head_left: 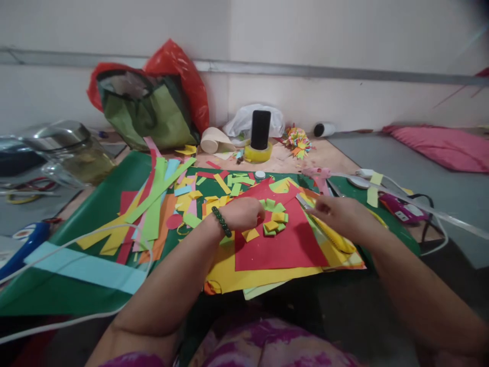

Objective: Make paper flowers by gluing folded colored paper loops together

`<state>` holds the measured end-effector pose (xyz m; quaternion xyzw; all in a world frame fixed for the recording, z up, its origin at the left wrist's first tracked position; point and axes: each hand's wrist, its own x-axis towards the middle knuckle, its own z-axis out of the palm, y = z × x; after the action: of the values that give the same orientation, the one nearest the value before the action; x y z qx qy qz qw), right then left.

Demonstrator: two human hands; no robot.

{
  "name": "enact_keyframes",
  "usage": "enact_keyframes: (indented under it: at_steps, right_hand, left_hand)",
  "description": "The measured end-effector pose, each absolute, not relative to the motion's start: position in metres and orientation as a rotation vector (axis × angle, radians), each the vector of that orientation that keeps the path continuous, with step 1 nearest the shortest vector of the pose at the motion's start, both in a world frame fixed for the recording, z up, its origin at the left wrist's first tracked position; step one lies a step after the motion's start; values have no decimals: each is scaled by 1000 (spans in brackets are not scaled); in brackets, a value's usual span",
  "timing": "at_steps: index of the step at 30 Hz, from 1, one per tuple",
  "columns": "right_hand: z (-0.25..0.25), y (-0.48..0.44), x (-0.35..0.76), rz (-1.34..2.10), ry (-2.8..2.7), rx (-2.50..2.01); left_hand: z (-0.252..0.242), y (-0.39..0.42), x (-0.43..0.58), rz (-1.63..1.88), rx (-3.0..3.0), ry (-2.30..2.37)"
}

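Observation:
My left hand (pixel 247 213), a green bead bracelet at its wrist, is closed in a pinch at the left edge of a ring of green and yellow paper pieces (pixel 275 218); what its fingertips hold is hidden. The ring lies on a red paper sheet (pixel 278 255), atop yellow sheets (pixel 229 275). A loose yellow paper piece (pixel 250 235) rests just below that hand. My right hand (pixel 338 216) curls its fingers around what looks like a yellow utility knife (pixel 336 240), its silvery end pointing up and left.
Paper strips (pixel 153 219) and small cut pieces cover the green mat (pixel 91 209) on the left. A pink glue gun (pixel 318 174) sits beyond my right hand. Farther back are a phone (pixel 260 130), a yellow tape roll (pixel 258 153) and a glass jug (pixel 78 155). White cables cross both sides.

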<state>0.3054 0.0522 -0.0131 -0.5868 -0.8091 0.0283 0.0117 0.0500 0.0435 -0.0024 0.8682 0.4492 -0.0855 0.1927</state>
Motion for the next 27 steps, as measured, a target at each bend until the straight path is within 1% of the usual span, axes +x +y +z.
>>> enact_keyframes:
  at_steps: [2,3,5,6,10,15,20,23,27]
  right_hand:
    - [-9,23,276,182,-2714,-1315]
    - [-9,12,260,138,-2791,-1092]
    - [-13,-1,229,22,-2946,-779]
    - [-16,-3,216,-22,-3004,-719]
    - [-25,5,186,-111,-3135,-836]
    - [-19,4,175,-118,-3231,-822]
    - [-16,-9,169,-129,-3323,-903]
    - [-16,-13,172,-92,-3305,-920]
    - [-17,-15,173,-72,-3186,-1072]
  left_hand:
    - [-3,46,49,-231,2437,1254]
    - [-4,46,48,-215,2440,1257]
    - [-6,47,47,-167,2447,1266]
    - [-7,48,46,-144,2447,1270]
    - [-9,50,45,-130,2429,1272]
    - [-10,53,43,-112,2349,1278]
    - [-15,56,41,-37,2346,1252]
    - [-16,56,41,0,2371,1233]
    - [-14,55,42,-51,2348,1276]
